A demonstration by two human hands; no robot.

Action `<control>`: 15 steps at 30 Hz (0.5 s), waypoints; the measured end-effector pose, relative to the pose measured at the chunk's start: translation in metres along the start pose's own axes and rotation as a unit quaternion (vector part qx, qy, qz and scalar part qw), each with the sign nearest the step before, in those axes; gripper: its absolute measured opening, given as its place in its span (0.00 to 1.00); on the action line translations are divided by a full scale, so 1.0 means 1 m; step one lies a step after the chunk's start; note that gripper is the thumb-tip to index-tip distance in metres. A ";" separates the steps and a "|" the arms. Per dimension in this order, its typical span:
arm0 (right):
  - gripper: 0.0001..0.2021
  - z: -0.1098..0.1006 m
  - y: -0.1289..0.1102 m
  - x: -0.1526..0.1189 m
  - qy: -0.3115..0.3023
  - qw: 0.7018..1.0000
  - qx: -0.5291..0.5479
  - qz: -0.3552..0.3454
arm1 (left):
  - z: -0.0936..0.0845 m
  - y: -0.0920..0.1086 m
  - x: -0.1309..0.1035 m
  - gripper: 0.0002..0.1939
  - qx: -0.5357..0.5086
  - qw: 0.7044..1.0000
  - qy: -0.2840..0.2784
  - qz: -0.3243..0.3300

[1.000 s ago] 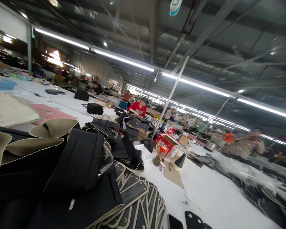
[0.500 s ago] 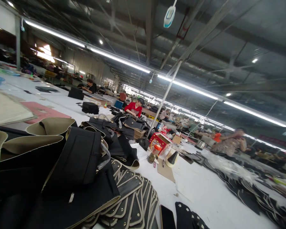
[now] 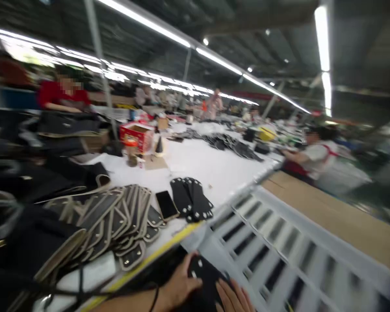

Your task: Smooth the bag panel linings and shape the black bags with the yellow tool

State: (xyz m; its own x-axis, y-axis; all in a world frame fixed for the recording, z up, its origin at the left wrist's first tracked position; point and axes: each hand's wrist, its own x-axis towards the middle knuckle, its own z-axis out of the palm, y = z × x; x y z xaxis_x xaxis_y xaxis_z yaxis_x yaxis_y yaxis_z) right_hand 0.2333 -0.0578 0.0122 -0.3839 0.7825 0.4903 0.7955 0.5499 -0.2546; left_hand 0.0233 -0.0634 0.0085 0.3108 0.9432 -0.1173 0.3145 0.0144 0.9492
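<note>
Head view: find the black piece (image 3: 207, 274) at bottom centre, under left hand (image 3: 179, 284), thumb over its left edge, and right hand (image 3: 233, 297), fingers laid on top (pinching or merely resting: cannot tell). Press evenly, keep edges flat, avoid creasing.
</note>
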 end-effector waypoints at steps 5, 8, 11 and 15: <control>0.18 -0.044 -0.005 -0.056 -0.156 0.981 -0.027 0.111 | 0.019 -0.025 0.006 0.31 0.097 0.994 0.021 -0.034; 0.16 -0.062 -0.006 -0.059 -0.156 0.976 -0.004 0.154 | 0.008 -0.033 0.014 0.34 0.133 0.991 -0.002 0.007; 0.15 -0.084 0.012 -0.074 -0.123 0.972 0.038 0.196 | 0.000 -0.023 0.018 0.37 0.230 0.969 0.000 0.087; 0.18 -0.101 0.077 -0.123 -0.036 0.931 0.015 0.363 | 0.013 0.008 0.029 0.39 0.393 0.886 -0.060 0.238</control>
State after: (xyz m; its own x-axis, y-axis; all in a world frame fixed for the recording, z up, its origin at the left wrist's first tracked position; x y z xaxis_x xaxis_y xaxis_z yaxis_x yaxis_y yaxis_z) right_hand 0.3890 -0.1412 0.0169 0.2179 0.9681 0.1235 0.8451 -0.1239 -0.5200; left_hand 0.0464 -0.0400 0.0085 0.6539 0.7381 0.1661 0.6359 -0.6552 0.4080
